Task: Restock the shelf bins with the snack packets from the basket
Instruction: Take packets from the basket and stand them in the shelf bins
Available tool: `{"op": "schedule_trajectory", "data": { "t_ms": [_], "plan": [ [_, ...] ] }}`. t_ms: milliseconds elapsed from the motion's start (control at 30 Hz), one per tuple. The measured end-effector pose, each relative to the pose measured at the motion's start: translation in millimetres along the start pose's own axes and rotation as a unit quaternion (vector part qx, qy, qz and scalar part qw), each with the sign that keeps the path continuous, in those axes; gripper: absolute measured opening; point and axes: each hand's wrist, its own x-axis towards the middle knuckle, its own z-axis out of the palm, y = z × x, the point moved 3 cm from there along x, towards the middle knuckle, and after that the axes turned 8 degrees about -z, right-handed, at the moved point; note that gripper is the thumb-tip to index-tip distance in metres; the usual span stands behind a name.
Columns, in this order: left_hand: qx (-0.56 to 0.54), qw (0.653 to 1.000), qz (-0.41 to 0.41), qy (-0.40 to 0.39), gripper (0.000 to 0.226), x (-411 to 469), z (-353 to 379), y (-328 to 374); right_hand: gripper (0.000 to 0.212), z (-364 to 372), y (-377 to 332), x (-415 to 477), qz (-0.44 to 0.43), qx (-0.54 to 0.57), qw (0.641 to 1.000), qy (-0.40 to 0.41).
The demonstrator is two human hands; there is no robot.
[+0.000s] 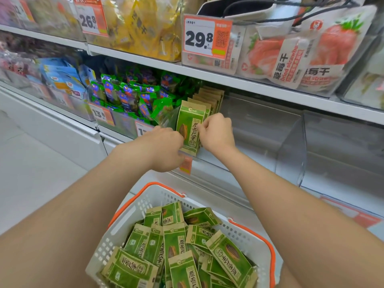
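Through my head camera, both hands are on the front seed packet (190,125), which stands upright at the front edge of the shelf, at the left end of the clear bin (291,146). My left hand (166,146) curls round its lower left edge, and my right hand (216,132) pinches its right edge between thumb and fingertips. A row of matching packets (212,96) stands close behind it, running toward the back of the shelf. To the right of the row the bin looks bare up to its clear divider. The white basket (133,208) with orange handles sits below my forearms, and a loose heap of sunflower seed packets (176,242) lies in it, so I judge most of the restocking is yet to come. To do this step well, I should square the packet face-forward, press it flat against the row so nothing leans, and keep its base behind the bin's front lip before letting go.
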Motion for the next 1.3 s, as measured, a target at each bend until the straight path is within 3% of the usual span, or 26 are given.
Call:
{"op": "schedule_trajectory", "data": {
  "t_ms": [167,300,400,500,567,667,767,867,933,1167,1300],
  "plan": [
    [-0.017,0.999,0.015,0.027,0.039,-2.4,3.6,5.4,0.033,3.4,0.9,-6.0,0.009,-0.024,1.0,-0.003],
    [-0.053,0.991,0.022,0.124,0.036,-13.8,-1.9,12.2,0.04,-2.1,3.4,-12.6,0.019,-0.034,0.998,-0.042],
    [-0.112,0.978,0.018,0.177,0.021,-27.3,-4.4,17.8,0.029,-20.0,-6.0,-27.0,0.001,-0.054,0.998,-0.045],
    [-0.151,0.984,0.008,0.093,0.022,-35.8,10.6,22.7,0.025,-47.4,-31.2,-53.8,-0.117,-0.097,0.988,-0.017],
    [-0.086,0.996,0.034,-0.014,0.023,-40.7,34.9,32.9,0.028,-61.0,-49.1,-78.5,-0.186,-0.083,0.978,-0.049],
    [0.023,0.98,0.086,-0.18,0.029,-51.0,91.3,55.6,0.022,-63.9,-62.0,-118.3,-0.223,-0.128,0.948,-0.189],
    [0.085,0.942,0.128,-0.298,0.033,-58.3,159.2,77.6,0.031,-50.3,-50.7,-156.2,-0.218,-0.212,0.881,-0.363],
    [0.127,0.922,0.187,-0.315,0.05,-64.8,209.7,91.4,0.032,-34.0,-28.6,-188.1,-0.214,-0.294,0.795,-0.486],
    [0.144,0.916,0.224,-0.3,0.07,-73.5,231.0,99.1,0.032,-25.9,-15.5,-200.7,-0.211,-0.326,0.758,-0.524],
    [0.226,0.917,0.232,-0.233,0.087,-83.6,261.6,109.9,0.03,-14.7,10.3,-209.3,-0.216,-0.315,0.747,-0.544],
    [0.198,0.919,0.21,-0.27,0.043,-79.4,250.5,108.5,0.018,-14.0,12.8,-207.3,-0.218,-0.314,0.753,-0.535]
  ]
}}
